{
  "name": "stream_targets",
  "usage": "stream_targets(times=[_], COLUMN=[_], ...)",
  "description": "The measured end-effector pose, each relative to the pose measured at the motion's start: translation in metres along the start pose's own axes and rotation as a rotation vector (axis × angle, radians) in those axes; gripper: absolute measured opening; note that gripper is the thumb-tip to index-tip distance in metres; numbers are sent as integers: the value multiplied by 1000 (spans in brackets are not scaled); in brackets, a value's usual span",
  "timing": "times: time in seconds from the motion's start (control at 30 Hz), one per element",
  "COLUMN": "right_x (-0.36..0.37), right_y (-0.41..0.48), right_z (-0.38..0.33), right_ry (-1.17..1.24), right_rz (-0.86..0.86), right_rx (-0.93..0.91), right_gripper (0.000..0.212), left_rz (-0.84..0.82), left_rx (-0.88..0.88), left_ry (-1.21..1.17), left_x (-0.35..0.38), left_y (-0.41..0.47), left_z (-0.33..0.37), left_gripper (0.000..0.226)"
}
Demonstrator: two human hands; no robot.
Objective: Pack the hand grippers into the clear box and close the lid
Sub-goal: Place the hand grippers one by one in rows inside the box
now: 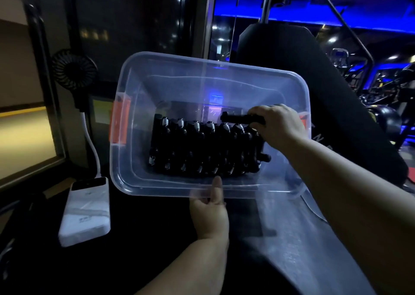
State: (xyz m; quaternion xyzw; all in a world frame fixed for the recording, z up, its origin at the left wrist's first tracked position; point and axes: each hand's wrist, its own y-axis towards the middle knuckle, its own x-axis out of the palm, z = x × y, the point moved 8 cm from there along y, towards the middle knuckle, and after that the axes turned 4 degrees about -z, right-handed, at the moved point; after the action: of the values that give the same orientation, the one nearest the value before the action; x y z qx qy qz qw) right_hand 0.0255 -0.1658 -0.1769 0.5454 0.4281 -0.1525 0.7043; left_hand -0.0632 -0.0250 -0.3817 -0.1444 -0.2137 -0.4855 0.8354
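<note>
The clear box with orange latches is tilted up toward me in the middle of the head view. Several black hand grippers with metal springs lie packed in two rows on its bottom. My left hand grips the box's near rim, thumb over the edge. My right hand reaches inside at the right end and holds one black hand gripper by its handle above the rows. A translucent sheet, perhaps the lid, lies under my right forearm; I cannot tell for sure.
A white power bank lies on the dark surface at the left, its cable running up to a small black fan. A black padded seat back stands behind the box. Gym machines under blue light fill the far right.
</note>
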Motion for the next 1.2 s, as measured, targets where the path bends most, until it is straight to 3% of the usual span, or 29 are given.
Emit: stream_targets(times=[0.33, 0.57, 0.97, 1.2], right_x=[51, 77, 97, 90], right_y=[44, 52, 50, 45], right_z=[8, 15, 22, 21], right_ry=[-24, 30, -96, 3], right_rz=[-56, -95, -190, -162], right_rx=[29, 104, 164, 239], right_gripper=[22, 27, 38, 48], left_rz=[10, -10, -36, -31], left_rx=[103, 91, 108, 129], left_ry=[103, 94, 75, 94], left_x=[0, 0, 0, 0], left_y=[1, 3, 4, 7], left_z=[5, 2, 0, 1], left_gripper=[26, 24, 21, 23])
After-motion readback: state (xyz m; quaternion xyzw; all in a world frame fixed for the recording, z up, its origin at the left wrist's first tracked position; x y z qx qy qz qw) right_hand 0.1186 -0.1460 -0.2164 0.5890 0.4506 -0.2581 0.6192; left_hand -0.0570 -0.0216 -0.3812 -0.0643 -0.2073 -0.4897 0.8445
